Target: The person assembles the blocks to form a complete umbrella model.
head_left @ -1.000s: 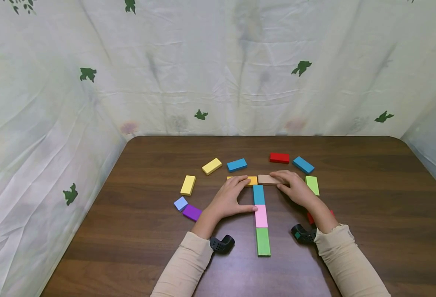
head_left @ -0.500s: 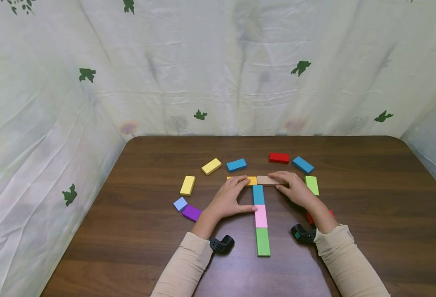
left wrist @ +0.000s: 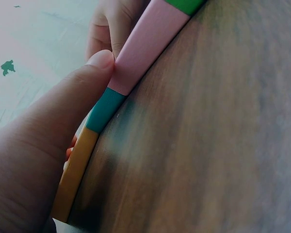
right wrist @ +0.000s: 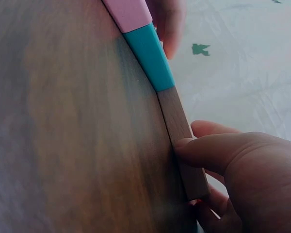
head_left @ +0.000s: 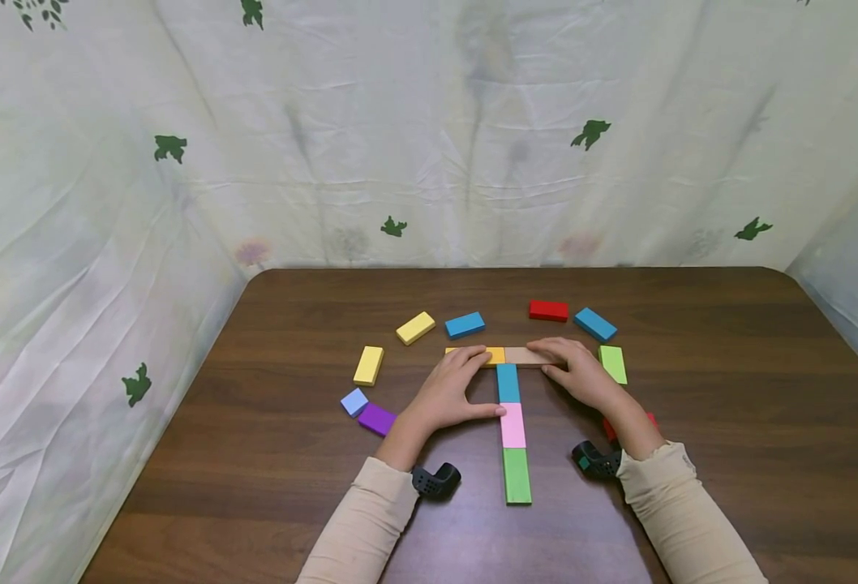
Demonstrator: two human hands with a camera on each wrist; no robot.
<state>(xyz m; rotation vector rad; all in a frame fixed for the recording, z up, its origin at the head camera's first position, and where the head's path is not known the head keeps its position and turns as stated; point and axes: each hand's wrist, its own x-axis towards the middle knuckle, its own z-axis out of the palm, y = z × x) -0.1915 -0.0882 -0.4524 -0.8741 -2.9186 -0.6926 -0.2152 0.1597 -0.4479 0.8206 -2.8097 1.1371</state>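
Observation:
A T of flat blocks lies on the table. Its stem runs from a green block (head_left: 516,477) through a pink block (head_left: 513,428) to a teal block (head_left: 508,383). An orange block (head_left: 497,356) and a bare wooden block (head_left: 520,356) meet end to end as the crossbar. My left hand (head_left: 444,393) is spread, its fingers reaching over the orange block, which they partly cover. The left thumb tip touches the pink block's side (left wrist: 136,53). With thumb and fingers, my right hand (head_left: 582,373) pinches the wooden block on its long sides; its right end is hidden in the head view.
An arc of loose blocks surrounds the T: purple (head_left: 377,419), light blue (head_left: 354,402), two yellow (head_left: 368,366), blue (head_left: 465,325), red (head_left: 549,311), another blue (head_left: 595,324) and light green (head_left: 613,365). A red block (head_left: 651,420) is partly hidden under the right wrist.

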